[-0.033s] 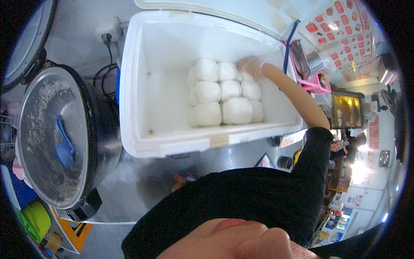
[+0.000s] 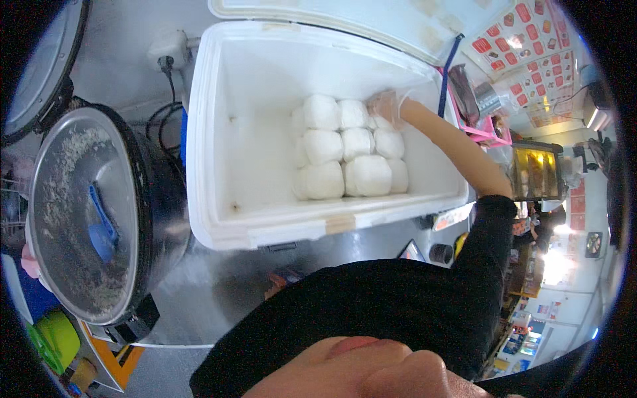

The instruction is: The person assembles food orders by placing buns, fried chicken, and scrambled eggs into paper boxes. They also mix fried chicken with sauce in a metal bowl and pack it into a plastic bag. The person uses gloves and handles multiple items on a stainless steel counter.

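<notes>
My right hand, in a clear plastic glove, reaches into a white cooler box. It touches the far right of a stack of rounded white bundles. These look soft and tightly packed, and several lie side by side in rows. The glove is blurred and the fingertips are lost among the bundles, so their grip does not show. Beside my dark shirt, below the box, only a little of my left hand shows. A small dark item lies against it; the fingers are mostly hidden.
At left stands a large cooker pot with white residue and a blue scoop inside. The box's lid is raised behind it. A pink rack stands to the right; a green container is at lower left.
The whole view has shifted very slightly, so the box and bundles sit a little lower and to the right. My right hand stays at the same bundles.
</notes>
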Motion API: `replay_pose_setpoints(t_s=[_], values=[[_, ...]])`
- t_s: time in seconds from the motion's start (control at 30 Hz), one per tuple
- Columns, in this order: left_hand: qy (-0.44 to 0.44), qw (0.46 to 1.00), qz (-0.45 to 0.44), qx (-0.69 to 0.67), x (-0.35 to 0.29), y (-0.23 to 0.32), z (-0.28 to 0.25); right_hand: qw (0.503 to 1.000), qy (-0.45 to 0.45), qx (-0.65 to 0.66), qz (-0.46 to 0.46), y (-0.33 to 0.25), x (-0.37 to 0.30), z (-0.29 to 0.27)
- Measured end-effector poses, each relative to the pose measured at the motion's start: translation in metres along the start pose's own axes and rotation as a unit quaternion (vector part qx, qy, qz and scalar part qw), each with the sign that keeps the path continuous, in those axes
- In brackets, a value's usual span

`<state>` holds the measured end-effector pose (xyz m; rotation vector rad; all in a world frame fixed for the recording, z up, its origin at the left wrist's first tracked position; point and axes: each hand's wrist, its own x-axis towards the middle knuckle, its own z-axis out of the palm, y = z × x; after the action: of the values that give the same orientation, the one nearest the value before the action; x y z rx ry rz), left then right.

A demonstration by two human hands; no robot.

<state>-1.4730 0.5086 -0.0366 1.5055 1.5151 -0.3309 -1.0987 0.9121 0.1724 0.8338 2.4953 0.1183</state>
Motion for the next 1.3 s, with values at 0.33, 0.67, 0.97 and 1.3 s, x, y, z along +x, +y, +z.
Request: replay_pose_setpoints(t_s=[0.33, 0.67, 0.97, 1.3], values=[[-0.008, 0.999, -0.042, 0.029, -0.01, -0.016, -0.016, 0.994, 0.019, 0.04, 0.101, 0.023, -0.016, 0.024], [0.014, 0.996, -0.069, 0.046, -0.02, -0.022, -0.03, 0.956, -0.035, 0.089, 0.278, -0.029, -0.076, -0.067], [0.087, 0.996, 0.006, 0.038, -0.006, -0.025, -0.036, 0.805, -0.15, 0.54, 0.195, -0.066, -0.047, -0.029], [0.083, 0.986, -0.144, -0.029, -0.014, -0.02, -0.035, 0.792, -0.22, 0.554, 0.129, -0.094, -0.062, -0.082]])
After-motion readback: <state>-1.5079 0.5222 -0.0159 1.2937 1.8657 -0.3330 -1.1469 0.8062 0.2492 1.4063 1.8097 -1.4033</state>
